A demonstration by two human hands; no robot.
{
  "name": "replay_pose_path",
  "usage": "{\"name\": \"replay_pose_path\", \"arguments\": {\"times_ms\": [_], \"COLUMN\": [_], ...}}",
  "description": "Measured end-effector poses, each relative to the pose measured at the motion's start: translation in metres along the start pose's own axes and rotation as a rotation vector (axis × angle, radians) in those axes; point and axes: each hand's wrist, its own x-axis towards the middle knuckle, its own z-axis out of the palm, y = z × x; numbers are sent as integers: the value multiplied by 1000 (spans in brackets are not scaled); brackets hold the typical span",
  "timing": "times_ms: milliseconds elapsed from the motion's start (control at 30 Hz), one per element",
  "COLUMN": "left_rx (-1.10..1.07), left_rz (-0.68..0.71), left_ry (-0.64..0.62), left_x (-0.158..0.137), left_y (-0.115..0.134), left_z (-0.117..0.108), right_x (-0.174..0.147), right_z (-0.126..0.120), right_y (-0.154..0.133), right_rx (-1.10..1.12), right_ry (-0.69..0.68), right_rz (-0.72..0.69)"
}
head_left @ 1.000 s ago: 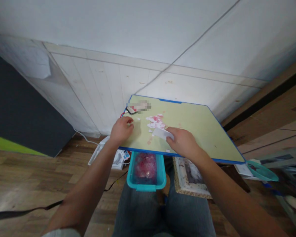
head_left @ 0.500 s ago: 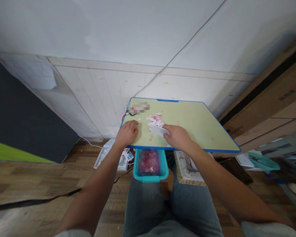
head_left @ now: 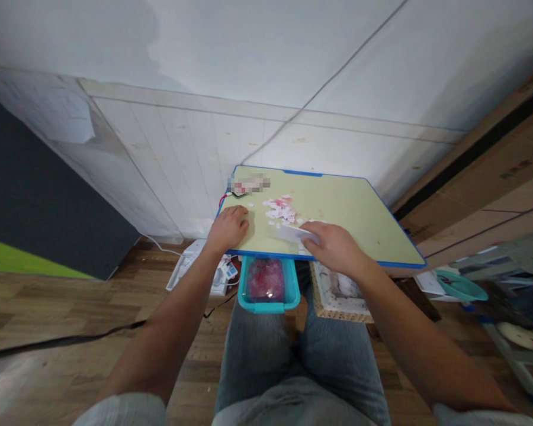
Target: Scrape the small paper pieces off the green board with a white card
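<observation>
Paper scraps (head_left: 281, 210), pink and white, lie in a loose heap on the green counter (head_left: 359, 213), a little back from its near blue edge and toward its left half. Your right hand (head_left: 333, 245) is closed around a white card (head_left: 293, 234) that rests flat on the counter just on the near side of the heap, between the scraps and the edge. Your left hand (head_left: 228, 228) is curled loosely, palm down, on the counter to the left of the heap, holding nothing that I can see; whether the fingers cover a scrap I cannot tell. Below the counter's near edge, right under the heap, a turquoise bin (head_left: 269, 287) sits on your lap and already holds a mound of pink and white bits, so a good share of the clearing looks done. What is left, by my reading: most of the visible heap is on the counter, and a few stray bits lie apart from it, some nearer your left hand and one or two close to the edge by the card. The far right stretch of the counter shows only faint marks. A blurred patch (head_left: 250, 184) with a red wire sits at the counter's far left corner, and a framed picture (head_left: 340, 290) leans just right of the bin.
</observation>
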Motion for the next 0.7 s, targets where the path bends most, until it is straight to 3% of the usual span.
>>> {"name": "replay_pose_path", "arguments": {"times_ms": [100,267,400,533,700], "left_rx": [-7,-15,-22,-10,-17], "left_rz": [-8,-38,-29,-16,-17], "left_ry": [1,-5,-8,-4,-3], "left_x": [0,2,2,2,2], "left_y": [0,-1,0,0,1], "left_z": [1,3,3,2,1], "right_x": [-19,-40,-22,0,-19], "right_z": [-7,-15,-8,-6,-23], "right_y": [28,64,59,45,52], "right_rx": [35,49,-106,-113,12], "right_ry": [32,-89,-109,-15,-41], "right_rz": [116,93,146,122,24]}}
